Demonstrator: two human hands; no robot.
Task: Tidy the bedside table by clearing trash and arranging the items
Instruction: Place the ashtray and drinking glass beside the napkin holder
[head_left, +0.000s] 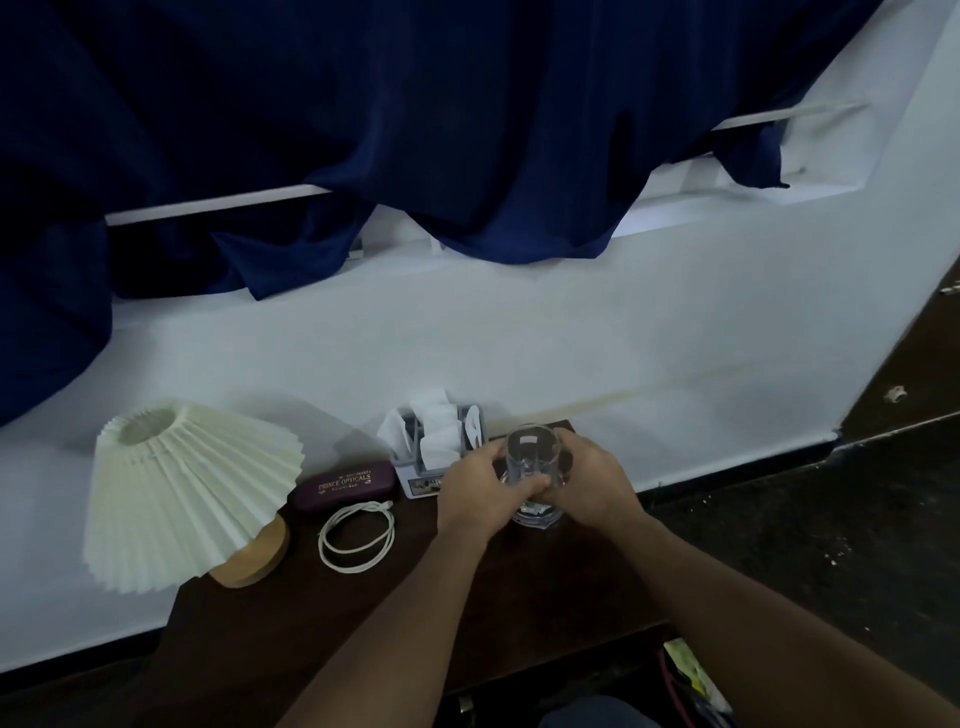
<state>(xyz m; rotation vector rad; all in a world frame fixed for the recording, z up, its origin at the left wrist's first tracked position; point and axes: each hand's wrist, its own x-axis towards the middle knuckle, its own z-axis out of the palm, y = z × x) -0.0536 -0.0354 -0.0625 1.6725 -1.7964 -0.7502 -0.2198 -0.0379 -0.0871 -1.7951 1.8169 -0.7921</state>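
Observation:
A clear drinking glass (531, 452) stands upright near the back right of the dark wooden bedside table (291, 623). My left hand (483, 488) grips the glass from the left and my right hand (592, 480) grips it from the right, fingers curled around its lower half. Its base (535, 519) shows below my fingers. Just left of the glass stands a grey tissue holder (434, 449) with white tissues sticking up. A purple glasses case (345, 486) lies further left, with a coiled white cable (356, 538) in front of it.
A cream pleated lamp (187, 488) on a wooden base tilts at the table's left end. A white wall runs behind the table, with dark blue curtains (415, 130) above. Dark floor lies to the right; coloured wrappers (691, 675) lie below the table's front right corner.

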